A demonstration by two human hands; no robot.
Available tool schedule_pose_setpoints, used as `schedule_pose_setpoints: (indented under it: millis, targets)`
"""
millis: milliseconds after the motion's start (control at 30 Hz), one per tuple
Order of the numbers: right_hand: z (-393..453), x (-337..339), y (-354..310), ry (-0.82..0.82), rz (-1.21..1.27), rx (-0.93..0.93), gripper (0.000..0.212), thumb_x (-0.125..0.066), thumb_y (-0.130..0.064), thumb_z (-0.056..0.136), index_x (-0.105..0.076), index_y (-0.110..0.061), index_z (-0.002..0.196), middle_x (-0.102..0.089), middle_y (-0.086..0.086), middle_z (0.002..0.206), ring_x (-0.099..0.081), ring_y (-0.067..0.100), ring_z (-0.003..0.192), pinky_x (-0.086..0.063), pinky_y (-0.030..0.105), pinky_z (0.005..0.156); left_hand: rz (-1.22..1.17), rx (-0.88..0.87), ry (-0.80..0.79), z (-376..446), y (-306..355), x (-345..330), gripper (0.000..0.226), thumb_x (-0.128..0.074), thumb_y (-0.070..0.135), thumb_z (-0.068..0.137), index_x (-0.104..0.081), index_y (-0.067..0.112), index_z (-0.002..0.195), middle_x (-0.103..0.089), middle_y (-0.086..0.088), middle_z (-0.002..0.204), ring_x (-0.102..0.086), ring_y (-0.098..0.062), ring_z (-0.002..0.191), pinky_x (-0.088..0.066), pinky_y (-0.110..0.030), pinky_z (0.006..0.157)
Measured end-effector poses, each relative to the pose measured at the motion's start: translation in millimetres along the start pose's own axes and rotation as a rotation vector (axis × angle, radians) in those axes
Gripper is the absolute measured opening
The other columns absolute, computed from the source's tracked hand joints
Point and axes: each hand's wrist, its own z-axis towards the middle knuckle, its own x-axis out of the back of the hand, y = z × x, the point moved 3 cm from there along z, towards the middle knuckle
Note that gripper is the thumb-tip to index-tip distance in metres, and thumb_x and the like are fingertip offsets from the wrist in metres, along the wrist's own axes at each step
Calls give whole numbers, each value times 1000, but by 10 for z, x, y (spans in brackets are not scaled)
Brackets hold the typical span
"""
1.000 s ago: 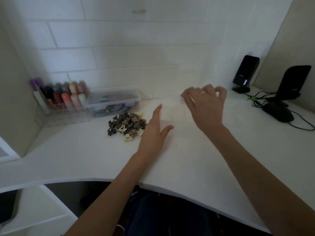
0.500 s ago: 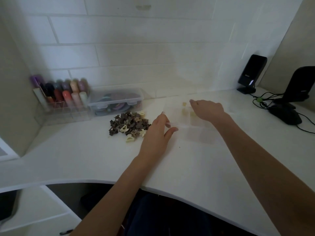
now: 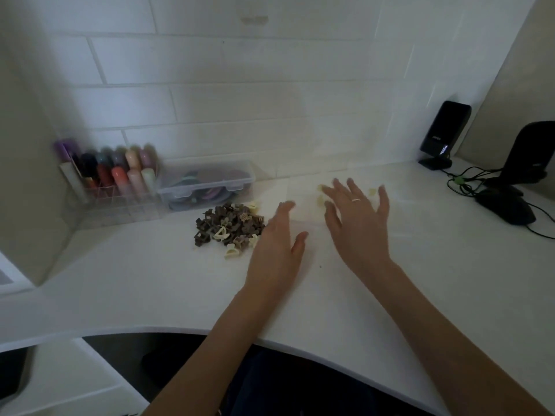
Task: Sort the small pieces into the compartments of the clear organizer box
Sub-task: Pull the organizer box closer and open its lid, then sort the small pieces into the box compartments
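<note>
A pile of small brown and cream pieces (image 3: 229, 225) lies on the white desk, left of centre. The clear organizer box (image 3: 303, 205) is faint and nearly see-through, just right of the pile; a few cream pieces (image 3: 320, 200) show inside it. My left hand (image 3: 277, 250) rests flat at the box's near left side, next to the pile, fingers apart and holding nothing. My right hand (image 3: 359, 223) hovers over the box with fingers spread and a ring on one finger; it covers part of the box.
A clear lidded case (image 3: 207, 183) and a rack of coloured bottles (image 3: 111, 172) stand at the back left by the wall. At the right are a black speaker (image 3: 444, 135), a second black stand (image 3: 531, 154), cables and a mouse (image 3: 507, 205). The desk edge (image 3: 300, 343) curves near me.
My right hand, which was lowered onto the box with fingers closed, has lifted and spread open. Cream pieces now show in the box. My left hand has barely moved.
</note>
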Motion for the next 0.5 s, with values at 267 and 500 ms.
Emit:
schedule_pose_setpoints:
  millis: [267,500]
  targets:
    - [-329,-322,-786,-255,175,373,43,-58,-22,88,-57,-11,129,-62,8,123,-57,29,109,-46,37,88,260,145,313,-238,-645,924,27,-55,-5,80,-62,6,103,-59,-13,104,-51,-28,99,-31,-20,85]
    - [-245,-540,-858,-306,254,272,31,-58,-16,88,-63,-5,117,-67,14,105,-57,34,101,-48,40,82,275,144,52,-250,-621,762,8,-63,21,80,-61,16,86,-53,2,86,-49,-12,72,-39,-20,64]
